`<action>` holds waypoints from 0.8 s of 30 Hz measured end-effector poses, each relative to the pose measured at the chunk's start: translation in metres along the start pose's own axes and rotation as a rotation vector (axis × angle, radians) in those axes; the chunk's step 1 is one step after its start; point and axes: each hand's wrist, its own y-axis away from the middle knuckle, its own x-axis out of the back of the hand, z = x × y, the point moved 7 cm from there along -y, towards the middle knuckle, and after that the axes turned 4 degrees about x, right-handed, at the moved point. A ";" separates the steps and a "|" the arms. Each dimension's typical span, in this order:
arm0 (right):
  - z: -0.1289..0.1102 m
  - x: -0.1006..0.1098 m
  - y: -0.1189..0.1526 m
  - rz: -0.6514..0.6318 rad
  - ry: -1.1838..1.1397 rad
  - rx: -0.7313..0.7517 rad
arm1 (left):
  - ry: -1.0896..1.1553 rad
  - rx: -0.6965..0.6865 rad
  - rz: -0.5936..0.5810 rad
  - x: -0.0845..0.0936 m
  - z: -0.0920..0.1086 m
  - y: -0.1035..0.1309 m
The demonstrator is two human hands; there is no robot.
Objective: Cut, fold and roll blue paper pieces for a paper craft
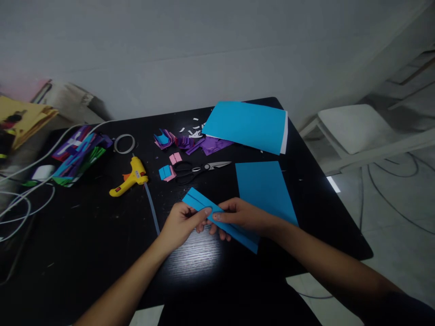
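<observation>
Blue folded paper strip (217, 217), both hands pinching

The blue strip (217, 218) between the fingers (204, 213) is smooth, matt paper. Under them the black bench (84, 235) is wood with fine lines, and it shines. Beyond the fingers, the scissors (200, 169) have shiny metal blades. The yellow glue gun (131, 179) is smooth plastic.

Both hands' fingers (208, 212) pinch a folded blue paper strip (220, 220) above the black table (102, 235).
</observation>
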 end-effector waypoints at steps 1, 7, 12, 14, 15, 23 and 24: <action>0.000 0.000 0.000 -0.002 -0.007 -0.003 | -0.003 0.003 0.001 0.001 0.000 0.000; 0.001 -0.003 0.002 -0.104 -0.023 -0.026 | 0.011 0.009 -0.019 0.001 0.000 0.000; 0.002 -0.001 0.002 -0.105 -0.020 -0.009 | 0.057 0.016 -0.044 -0.003 -0.002 -0.001; 0.002 -0.001 0.002 -0.097 -0.009 -0.014 | 0.079 0.019 -0.065 -0.006 -0.002 -0.001; 0.003 -0.002 0.002 -0.093 -0.003 -0.021 | 0.089 0.019 -0.072 -0.007 -0.001 -0.001; 0.003 -0.002 0.001 -0.049 0.011 -0.045 | 0.094 0.027 -0.049 -0.007 0.000 0.000; 0.003 -0.002 0.001 -0.040 0.009 -0.051 | 0.090 0.030 -0.044 -0.007 0.000 0.000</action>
